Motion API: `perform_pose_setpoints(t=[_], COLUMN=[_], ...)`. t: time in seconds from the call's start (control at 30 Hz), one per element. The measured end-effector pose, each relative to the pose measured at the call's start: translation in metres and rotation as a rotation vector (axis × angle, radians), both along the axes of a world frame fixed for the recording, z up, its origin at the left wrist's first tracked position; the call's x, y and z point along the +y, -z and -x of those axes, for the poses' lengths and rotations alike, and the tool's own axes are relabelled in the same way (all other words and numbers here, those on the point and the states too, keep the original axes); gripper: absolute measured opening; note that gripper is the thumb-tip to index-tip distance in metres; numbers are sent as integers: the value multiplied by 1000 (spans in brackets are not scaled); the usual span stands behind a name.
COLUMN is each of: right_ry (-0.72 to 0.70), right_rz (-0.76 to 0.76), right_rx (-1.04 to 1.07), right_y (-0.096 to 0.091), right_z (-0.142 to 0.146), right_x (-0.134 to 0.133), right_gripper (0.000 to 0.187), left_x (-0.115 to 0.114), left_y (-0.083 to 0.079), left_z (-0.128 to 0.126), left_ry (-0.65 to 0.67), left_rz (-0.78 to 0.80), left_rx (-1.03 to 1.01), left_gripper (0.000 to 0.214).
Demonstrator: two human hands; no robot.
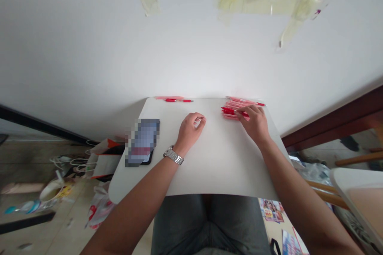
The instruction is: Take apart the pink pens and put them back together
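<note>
On the floor at far left lie a clear bottle (pixel 31 207) with a blue cap and a pale cup (pixel 51 191); a white and orange bag (pixel 103 164) stands nearer the white table (pixel 215 167). A phone (pixel 146 137), its screen pixelated, lies along the table's left edge. Beyond it, by the wall (pixel 191 55), a few red and pink pens (pixel 170 100) lie flat at the far left corner.

The left hand (pixel 191 125), a silver watch (pixel 173 155) on its wrist, is just right of the phone, its fingers curled and the thumb near the index fingertip; whether something thin sits between them I cannot tell.

Toward the far right corner, a pile of pink and red pens (pixel 236 104) lies on the table, roughly side by side. The right hand (pixel 254 121) reaches over its right part, thumb and fingers pinching a red pen (pixel 245 115) whose silvery tip points left; whether it is clear of the pile I cannot tell. Printed leaflets (pixel 272 210) lie below the table's right side, and a white seat (pixel 351 177) stands at far right.
</note>
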State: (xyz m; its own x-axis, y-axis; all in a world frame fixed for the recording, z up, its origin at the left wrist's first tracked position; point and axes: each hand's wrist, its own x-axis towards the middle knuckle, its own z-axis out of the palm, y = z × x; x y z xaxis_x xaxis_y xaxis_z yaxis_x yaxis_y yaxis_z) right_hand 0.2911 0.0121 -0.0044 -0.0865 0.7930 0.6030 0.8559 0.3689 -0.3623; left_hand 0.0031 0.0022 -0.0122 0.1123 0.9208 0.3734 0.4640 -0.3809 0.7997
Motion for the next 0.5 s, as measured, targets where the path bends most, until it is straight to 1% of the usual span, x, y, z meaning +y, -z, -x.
perform_pose_setpoints(t=[0.17,0.33,0.5], right_ry=[64,72,76], right_rz=[22,24,25], right_rx=[8,-20,-36], right_y=[6,12,14], right_z=[-8,-11,-12], right_x=[5,10,13], right_gripper=[15,17,19], left_x=[0,-1,0], left_y=[0,-1,0], left_z=[-1,-1,-1], left_ry=[1,0,-2], left_rz=[4,4,-8], left_rx=[9,14,5], left_gripper=[12,12,13])
